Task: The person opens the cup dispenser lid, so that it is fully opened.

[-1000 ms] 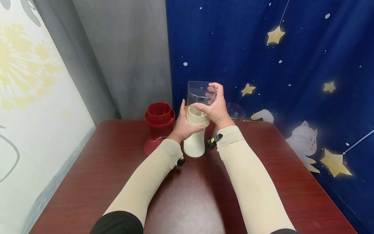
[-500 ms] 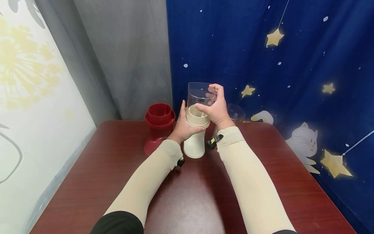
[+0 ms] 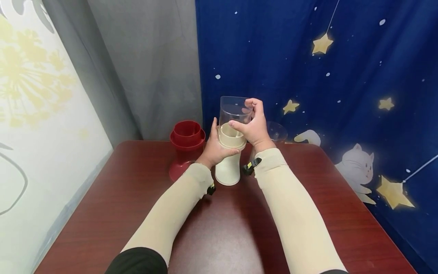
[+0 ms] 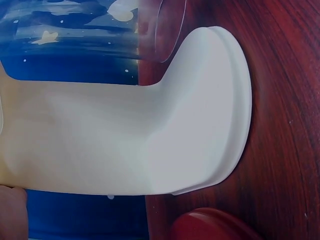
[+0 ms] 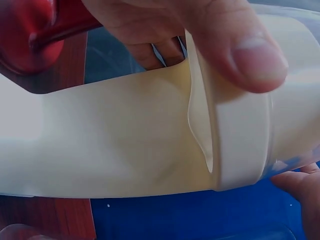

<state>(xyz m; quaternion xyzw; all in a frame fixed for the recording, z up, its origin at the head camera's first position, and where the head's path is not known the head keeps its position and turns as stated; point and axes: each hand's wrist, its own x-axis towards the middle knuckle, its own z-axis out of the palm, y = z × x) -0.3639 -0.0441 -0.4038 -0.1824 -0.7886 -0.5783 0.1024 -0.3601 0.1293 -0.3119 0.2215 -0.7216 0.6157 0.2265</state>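
A cream plastic stand (image 3: 227,171) with a round collar stands upright on the table. My left hand (image 3: 216,148) grips it just under the collar, thumb across the front; in the right wrist view that thumb (image 5: 255,60) lies over the collar's edge. A clear open-topped container (image 3: 230,107) sits upright at the collar, around its upper ring. My right hand (image 3: 253,123) holds this container from the right, thumb in front and fingers curled at the far side. The left wrist view shows the stand's curved column and wide foot (image 4: 205,120).
Left of the cream stand is a red stand (image 3: 186,142) of similar shape. Another clear container (image 3: 278,131) stands behind my right wrist, partly hidden. The dark red wooden table (image 3: 212,236) backs onto grey and blue curtains (image 3: 294,49).
Both hands keep their holds on the stand and the clear container. The whole head view has shifted very slightly; nothing else visibly moves.
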